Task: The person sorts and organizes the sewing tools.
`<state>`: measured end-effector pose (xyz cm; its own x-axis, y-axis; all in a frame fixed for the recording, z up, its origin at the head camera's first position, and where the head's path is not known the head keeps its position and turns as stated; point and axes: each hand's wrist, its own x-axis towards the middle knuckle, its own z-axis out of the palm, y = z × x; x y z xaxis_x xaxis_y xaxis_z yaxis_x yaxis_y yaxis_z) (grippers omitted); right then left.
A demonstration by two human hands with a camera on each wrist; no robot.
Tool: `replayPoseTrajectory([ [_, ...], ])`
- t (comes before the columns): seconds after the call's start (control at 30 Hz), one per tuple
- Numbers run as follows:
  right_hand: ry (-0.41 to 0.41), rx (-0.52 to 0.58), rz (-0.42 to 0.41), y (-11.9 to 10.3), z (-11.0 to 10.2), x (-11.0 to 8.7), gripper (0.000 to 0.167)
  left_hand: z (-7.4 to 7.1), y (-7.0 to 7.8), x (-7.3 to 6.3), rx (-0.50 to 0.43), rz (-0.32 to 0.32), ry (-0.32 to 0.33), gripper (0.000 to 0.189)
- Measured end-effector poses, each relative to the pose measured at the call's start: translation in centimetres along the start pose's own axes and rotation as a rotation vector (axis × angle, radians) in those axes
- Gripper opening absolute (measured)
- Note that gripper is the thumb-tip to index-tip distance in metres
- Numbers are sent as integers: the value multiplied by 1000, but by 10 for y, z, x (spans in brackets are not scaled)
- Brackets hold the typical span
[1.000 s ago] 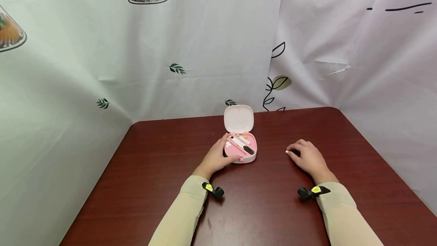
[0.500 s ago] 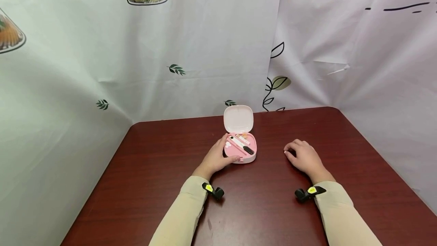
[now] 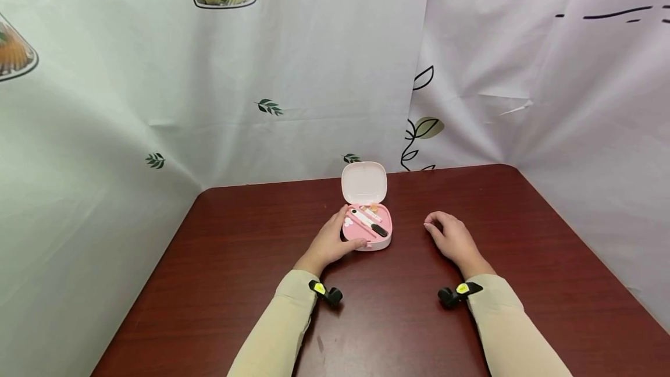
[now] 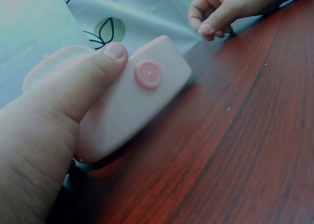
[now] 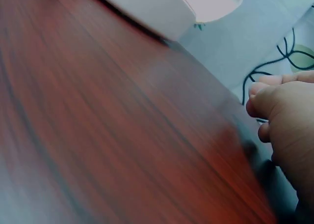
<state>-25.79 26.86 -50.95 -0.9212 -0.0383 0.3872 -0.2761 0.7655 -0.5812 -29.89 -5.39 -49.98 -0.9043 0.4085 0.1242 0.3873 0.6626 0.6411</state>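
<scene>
A small pink-and-white case (image 3: 377,244) stands on the table with its white lid (image 3: 364,183) raised. Inside lie a slim white tool with a black end (image 3: 370,222), a thin pink stick and some small pale pieces. My left hand (image 3: 328,244) grips the case's left side, thumb along the front near a round pink button-like clasp (image 4: 148,74). To the right of the case, my right hand (image 3: 454,238) is just above or on the table, thumb and forefinger together. A tiny whitish thing (image 4: 200,32) shows at these fingertips in the left wrist view; its kind is unclear.
The dark red-brown table (image 3: 251,231) carries the case. White patterned cloth (image 3: 314,63) hangs behind it and along both sides. A small black camera is strapped to each wrist.
My right hand has moved left, toward the case, with its fingertips still together. The white bit at those fingertips is now harder to see from the head. The left hand and case stay put.
</scene>
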Motion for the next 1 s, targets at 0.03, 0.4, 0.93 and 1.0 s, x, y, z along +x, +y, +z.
replayPoseTrajectory([
  [0.03,10,30,12,-3,3,1,9,0,0,0,-3,4,2,108],
  [0.4,76,358,126,-37,30,15,4,1,-1,0,2,-13,-2,109],
  [0.93,153,538,131,-67,58,26,8,-1,0,-2,-15,-19,-12,109],
  [1.0,177,545,113,-69,60,26,8,0,0,-2,-16,-18,-14,109],
])
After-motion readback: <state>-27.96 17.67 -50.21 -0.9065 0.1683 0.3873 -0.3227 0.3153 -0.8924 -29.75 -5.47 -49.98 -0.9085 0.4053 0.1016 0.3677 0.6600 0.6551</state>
